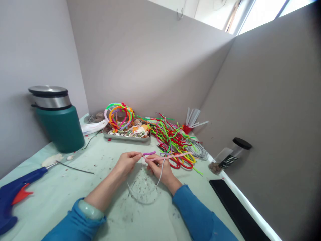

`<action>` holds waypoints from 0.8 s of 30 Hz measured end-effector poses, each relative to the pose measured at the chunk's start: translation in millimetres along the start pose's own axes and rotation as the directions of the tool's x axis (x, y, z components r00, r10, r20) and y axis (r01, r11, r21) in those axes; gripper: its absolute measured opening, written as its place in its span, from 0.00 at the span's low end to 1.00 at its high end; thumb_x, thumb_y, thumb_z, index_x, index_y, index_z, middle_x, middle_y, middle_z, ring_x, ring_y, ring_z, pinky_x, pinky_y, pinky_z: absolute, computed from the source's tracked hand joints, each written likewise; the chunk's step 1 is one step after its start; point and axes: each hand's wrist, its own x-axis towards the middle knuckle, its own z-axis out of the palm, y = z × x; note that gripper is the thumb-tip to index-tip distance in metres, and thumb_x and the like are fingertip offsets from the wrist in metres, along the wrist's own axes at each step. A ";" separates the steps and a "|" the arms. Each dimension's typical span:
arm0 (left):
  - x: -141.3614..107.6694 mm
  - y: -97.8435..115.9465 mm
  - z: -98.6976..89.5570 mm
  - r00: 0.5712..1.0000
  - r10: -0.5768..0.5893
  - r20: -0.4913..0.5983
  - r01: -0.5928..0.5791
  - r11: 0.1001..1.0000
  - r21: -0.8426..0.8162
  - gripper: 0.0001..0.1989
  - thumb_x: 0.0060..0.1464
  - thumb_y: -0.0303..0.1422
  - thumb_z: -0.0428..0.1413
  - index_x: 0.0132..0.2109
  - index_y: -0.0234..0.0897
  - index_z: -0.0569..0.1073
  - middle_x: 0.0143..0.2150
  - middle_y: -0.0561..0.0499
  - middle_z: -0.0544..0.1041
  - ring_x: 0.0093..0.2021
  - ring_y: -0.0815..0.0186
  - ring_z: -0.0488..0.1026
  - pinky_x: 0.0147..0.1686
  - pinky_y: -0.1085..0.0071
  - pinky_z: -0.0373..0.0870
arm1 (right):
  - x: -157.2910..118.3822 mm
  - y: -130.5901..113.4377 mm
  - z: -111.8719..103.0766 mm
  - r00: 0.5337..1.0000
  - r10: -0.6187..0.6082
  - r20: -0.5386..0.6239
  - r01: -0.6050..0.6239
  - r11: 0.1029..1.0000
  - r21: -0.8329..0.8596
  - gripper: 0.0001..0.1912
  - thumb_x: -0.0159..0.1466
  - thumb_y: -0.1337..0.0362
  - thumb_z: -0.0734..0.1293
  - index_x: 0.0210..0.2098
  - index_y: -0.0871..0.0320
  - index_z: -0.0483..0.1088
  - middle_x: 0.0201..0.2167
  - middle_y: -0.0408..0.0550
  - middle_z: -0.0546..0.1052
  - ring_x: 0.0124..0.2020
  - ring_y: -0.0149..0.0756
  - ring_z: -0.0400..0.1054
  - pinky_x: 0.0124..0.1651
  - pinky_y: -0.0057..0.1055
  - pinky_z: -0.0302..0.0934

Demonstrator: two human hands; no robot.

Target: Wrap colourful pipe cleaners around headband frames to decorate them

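In the middle of the table, my left hand is closed in a pinch at the upper part of a thin whitish wire hoop. A short purple stretch of pipe cleaner shows right beside those fingertips. My right hand, also closed, pinches a pink pipe cleaner whose free end points out to the right. The hoop hangs down between both hands, its lower curve near the tabletop. Exactly where pink pipe cleaner and wire meet is hidden by the fingers.
Behind lies a metal tray with colourful rings and small pieces. Right of it are piled pipe cleaners, scissors and coiled wire. A green flask and blue glue gun stand left; a jar is right.
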 end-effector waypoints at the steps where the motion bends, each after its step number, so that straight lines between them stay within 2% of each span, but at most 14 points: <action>1: 0.3 0.0 -0.3 1.000 -0.005 0.006 0.005 1.000 -0.006 0.25 0.33 0.44 0.62 0.36 0.30 0.74 0.11 0.63 0.53 0.11 0.80 0.44 0.13 0.77 0.37 | -0.3 -0.5 -0.4 1.000 -0.014 -0.009 0.014 1.000 -0.015 0.10 0.57 0.55 0.64 0.31 0.55 0.71 0.18 0.42 0.68 0.17 0.29 0.59 0.20 0.27 0.53; 9: 0.7 -0.4 -0.8 1.000 -0.022 0.018 0.022 1.000 0.007 0.25 0.34 0.45 0.62 0.37 0.29 0.73 0.11 0.64 0.51 0.12 0.80 0.43 0.13 0.77 0.37 | -0.9 -0.9 -2.0 1.000 -0.022 0.011 0.023 0.997 -0.080 0.10 0.58 0.55 0.63 0.32 0.54 0.70 0.19 0.43 0.68 0.20 0.31 0.61 0.22 0.28 0.55; 15: -0.1 1.0 -4.4 0.993 -0.001 0.115 0.008 0.998 -0.066 0.24 0.33 0.44 0.63 0.36 0.30 0.72 0.13 0.65 0.49 0.13 0.80 0.42 0.14 0.78 0.35 | -0.9 -4.9 -2.0 0.995 -0.102 0.001 0.102 0.990 -0.095 0.09 0.58 0.57 0.64 0.30 0.55 0.72 0.19 0.44 0.69 0.20 0.32 0.61 0.23 0.28 0.54; 19: 1.2 -0.5 -3.6 0.998 -0.006 0.068 0.009 0.999 -0.048 0.25 0.32 0.45 0.63 0.35 0.30 0.73 0.11 0.65 0.50 0.12 0.80 0.42 0.14 0.77 0.35 | -1.2 -1.6 0.0 0.996 -0.085 -0.001 0.084 0.995 -0.061 0.09 0.57 0.57 0.64 0.32 0.54 0.72 0.18 0.43 0.68 0.19 0.31 0.60 0.22 0.28 0.53; 24: 2.6 -4.3 1.8 1.000 0.006 -0.001 -0.006 0.999 -0.034 0.25 0.30 0.46 0.63 0.32 0.30 0.72 0.11 0.64 0.51 0.11 0.80 0.43 0.13 0.77 0.35 | -1.6 1.0 -0.1 0.997 -0.074 0.029 0.076 0.992 -0.096 0.10 0.59 0.57 0.62 0.33 0.54 0.71 0.18 0.42 0.68 0.19 0.31 0.60 0.23 0.28 0.54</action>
